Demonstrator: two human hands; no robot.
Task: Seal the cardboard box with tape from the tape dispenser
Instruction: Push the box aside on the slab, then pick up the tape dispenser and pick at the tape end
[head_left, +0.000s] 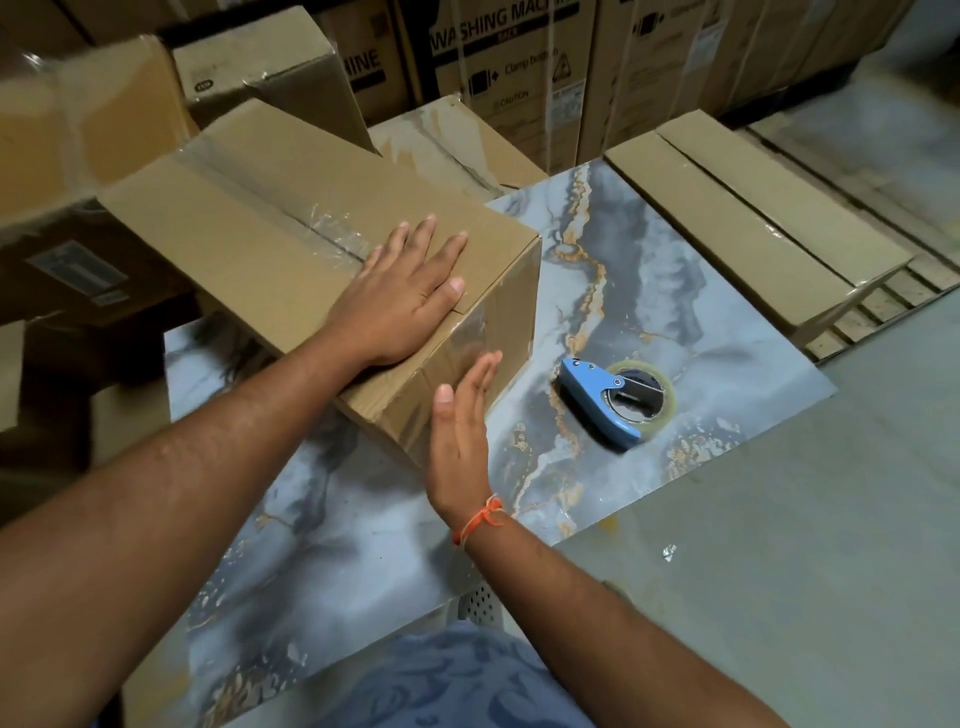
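A brown cardboard box (270, 228) lies on the marbled blue-grey slab (675, 291), with clear tape along its top seam and down its near end face. My left hand (405, 296) rests flat on the box top near that end, fingers spread. My right hand (462, 426) is flat and upright against the taped end face, holding nothing. The blue tape dispenser (602, 402) with its roll of clear tape lies on the slab to the right of the box, apart from both hands.
Flat cardboard packs (743, 218) lie along the slab's right side. Large washing-machine cartons (498, 67) and other boxes (78, 119) stand behind and to the left. Grey floor (779, 571) is at the lower right.
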